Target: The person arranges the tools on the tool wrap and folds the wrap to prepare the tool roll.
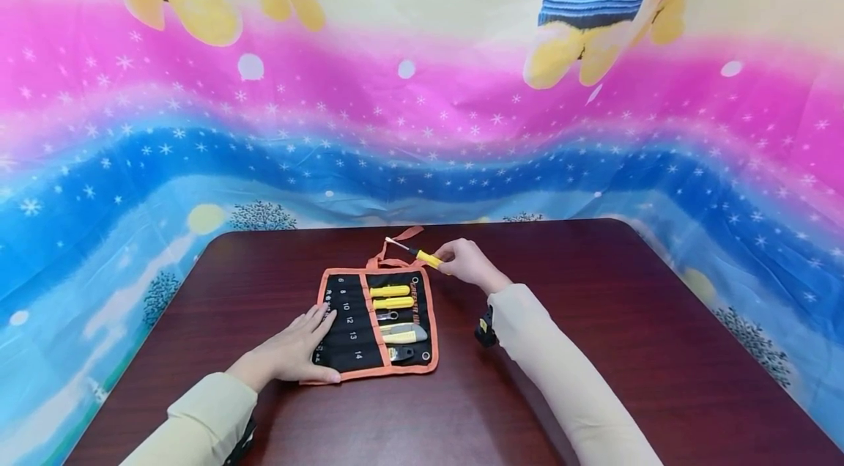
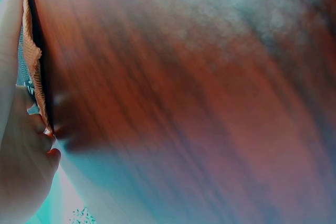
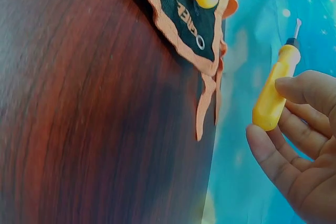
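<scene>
A black tool pouch (image 1: 347,349) with orange edging and printed numbers lies unrolled on the table. My left hand (image 1: 300,345) rests on its left edge, fingers spread over the fabric; the left wrist view shows that hand (image 2: 23,166) at the orange trim. Above the pouch's far right corner, my right hand (image 1: 467,263) pinches a yellow-handled screwdriver (image 1: 427,259), its thin shaft pointing to the left. In the right wrist view the thumb and fingers hold the screwdriver (image 3: 275,90) by its handle. Two yellow handles (image 1: 393,302) sit in the pouch's pockets.
Below those handles, the pockets hold a ring-ended wrench (image 1: 393,316), a cutter knife (image 1: 405,335) and a black-ended tool (image 1: 401,354). Orange tie straps (image 1: 376,261) trail from the pouch's far edge. A printed cloth (image 1: 422,121) hangs behind the dark wooden table (image 1: 593,349).
</scene>
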`<state>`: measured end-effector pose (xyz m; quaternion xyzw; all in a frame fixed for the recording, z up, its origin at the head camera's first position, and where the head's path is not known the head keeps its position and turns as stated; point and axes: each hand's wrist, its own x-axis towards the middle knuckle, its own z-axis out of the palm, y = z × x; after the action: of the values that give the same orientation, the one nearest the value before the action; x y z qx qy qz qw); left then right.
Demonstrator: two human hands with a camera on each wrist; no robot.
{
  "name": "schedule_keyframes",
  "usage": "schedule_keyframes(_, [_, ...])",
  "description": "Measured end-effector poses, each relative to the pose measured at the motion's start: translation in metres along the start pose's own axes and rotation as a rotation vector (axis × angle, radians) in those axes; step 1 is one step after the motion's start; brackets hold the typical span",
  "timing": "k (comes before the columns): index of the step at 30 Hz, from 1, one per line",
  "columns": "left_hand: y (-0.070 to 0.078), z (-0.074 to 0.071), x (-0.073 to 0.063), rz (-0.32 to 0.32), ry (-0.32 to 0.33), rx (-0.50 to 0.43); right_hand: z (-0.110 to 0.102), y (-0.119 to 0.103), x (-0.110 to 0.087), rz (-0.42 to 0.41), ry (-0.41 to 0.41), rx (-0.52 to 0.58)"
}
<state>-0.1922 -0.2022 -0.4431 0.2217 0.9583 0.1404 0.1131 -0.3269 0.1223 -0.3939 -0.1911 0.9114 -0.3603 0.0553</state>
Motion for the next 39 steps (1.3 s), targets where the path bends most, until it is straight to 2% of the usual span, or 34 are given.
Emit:
schedule_keyframes(8, [-0.001, 0.000, 0.000, 0.008, 0.005, -0.001, 0.015, -0.005, 0.005, -0.043, -0.042, -0.068])
schedule_keyframes(16, [-0.002, 0.001, 0.000, 0.009, 0.010, 0.008, 0.025, -0.006, 0.006, -0.055, -0.120, -0.118])
schedule_keyframes(22, [-0.001, 0.001, -0.001, 0.007, 0.013, -0.005, 0.029, -0.005, 0.006, -0.084, -0.136, -0.181])
schedule_keyframes(39, [-0.001, 0.000, 0.000, 0.008, -0.002, 0.001, 0.033, -0.008, 0.005, -0.105, -0.138, -0.173])
